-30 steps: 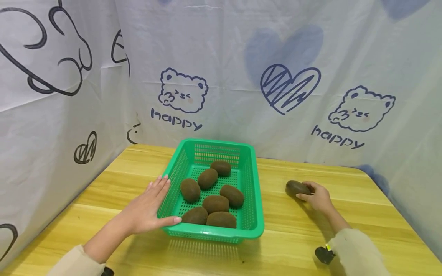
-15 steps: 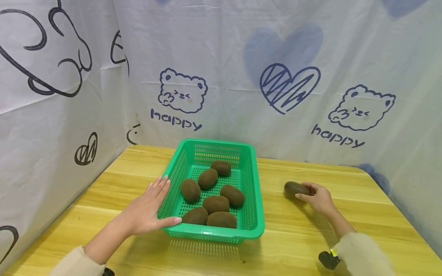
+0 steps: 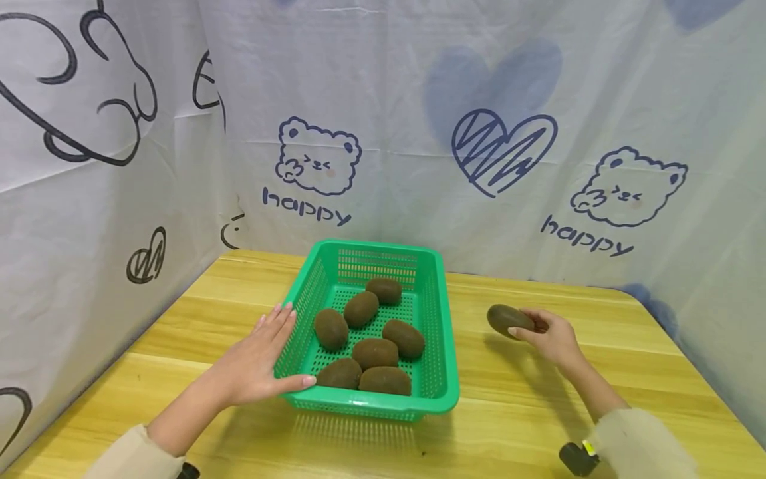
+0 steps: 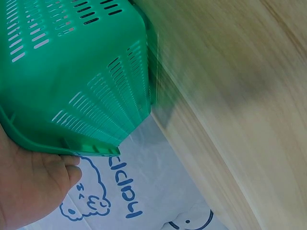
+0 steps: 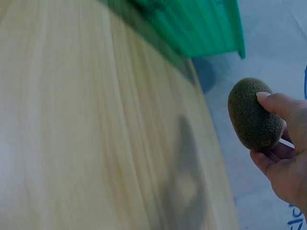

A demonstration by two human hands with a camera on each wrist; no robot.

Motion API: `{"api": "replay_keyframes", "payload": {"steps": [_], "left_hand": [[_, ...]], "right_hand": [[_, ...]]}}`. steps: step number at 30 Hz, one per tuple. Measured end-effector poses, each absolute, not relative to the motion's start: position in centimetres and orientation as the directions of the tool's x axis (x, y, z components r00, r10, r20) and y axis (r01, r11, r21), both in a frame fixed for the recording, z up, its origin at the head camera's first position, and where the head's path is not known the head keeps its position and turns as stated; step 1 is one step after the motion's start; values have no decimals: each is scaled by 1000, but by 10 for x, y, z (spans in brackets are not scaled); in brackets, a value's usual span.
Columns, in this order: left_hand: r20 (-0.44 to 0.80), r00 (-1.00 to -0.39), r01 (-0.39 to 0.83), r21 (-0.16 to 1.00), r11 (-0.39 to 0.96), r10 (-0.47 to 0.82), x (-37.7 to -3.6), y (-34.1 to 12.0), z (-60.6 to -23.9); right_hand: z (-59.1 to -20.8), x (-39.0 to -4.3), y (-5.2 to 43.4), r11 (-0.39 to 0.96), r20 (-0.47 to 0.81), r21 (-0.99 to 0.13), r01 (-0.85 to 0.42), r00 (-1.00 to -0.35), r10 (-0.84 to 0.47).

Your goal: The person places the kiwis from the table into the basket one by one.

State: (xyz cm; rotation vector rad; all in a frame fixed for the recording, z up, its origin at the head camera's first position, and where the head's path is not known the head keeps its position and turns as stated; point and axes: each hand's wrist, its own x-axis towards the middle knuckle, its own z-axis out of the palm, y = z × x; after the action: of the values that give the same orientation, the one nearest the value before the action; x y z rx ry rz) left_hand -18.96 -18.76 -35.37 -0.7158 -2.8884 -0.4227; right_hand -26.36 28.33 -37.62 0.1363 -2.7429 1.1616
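Note:
A green plastic basket (image 3: 445, 319) with slotted walls stands on the table, several brown kiwis (image 3: 375, 354) lying spread over its floor. My left hand (image 3: 254, 362) rests on the basket's left rim, fingers straight and thumb stretched along the near corner. In the left wrist view the palm and fingers lie against the rim's outside. To the right of the basket, my right hand (image 3: 553, 339) pinches one kiwi (image 3: 509, 320) between thumb and fingers. The right wrist view shows that kiwi (image 5: 254, 115) raised off the table, its far end sticking out past the fingertips.
A yellow wood-grain table (image 3: 497, 426) runs back to a white curtain (image 3: 407, 199) printed with hearts and bears. The same cloth hangs along the left and right sides. A black device (image 3: 578, 459) sits at my right cuff.
My right hand has lifted the kiwi off the table and brought it slightly left; its shadow now lies apart below. The left hand and the basket stay in place.

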Motion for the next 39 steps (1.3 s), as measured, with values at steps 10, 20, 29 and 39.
{"api": "replay_keyframes", "payload": {"steps": [10,20,29,39], "left_hand": [[201,-877,474,225,851,436,-190,-189,-353],[193,-881,469,236,851,432,-191,-189,-353],[190,-881,469,234,852,433,-191,-189,-352],[187,-881,469,240,850,434,-191,-189,-350]], "right_hand": [[-353,-250,263,636,209,-752,-175,-978,-22],[-336,-240,248,614,228,-764,-201,-973,-36],[-322,-233,231,592,236,-770,-238,-968,-83],[-316,-234,206,533,254,-790,-301,-953,-162]]}}
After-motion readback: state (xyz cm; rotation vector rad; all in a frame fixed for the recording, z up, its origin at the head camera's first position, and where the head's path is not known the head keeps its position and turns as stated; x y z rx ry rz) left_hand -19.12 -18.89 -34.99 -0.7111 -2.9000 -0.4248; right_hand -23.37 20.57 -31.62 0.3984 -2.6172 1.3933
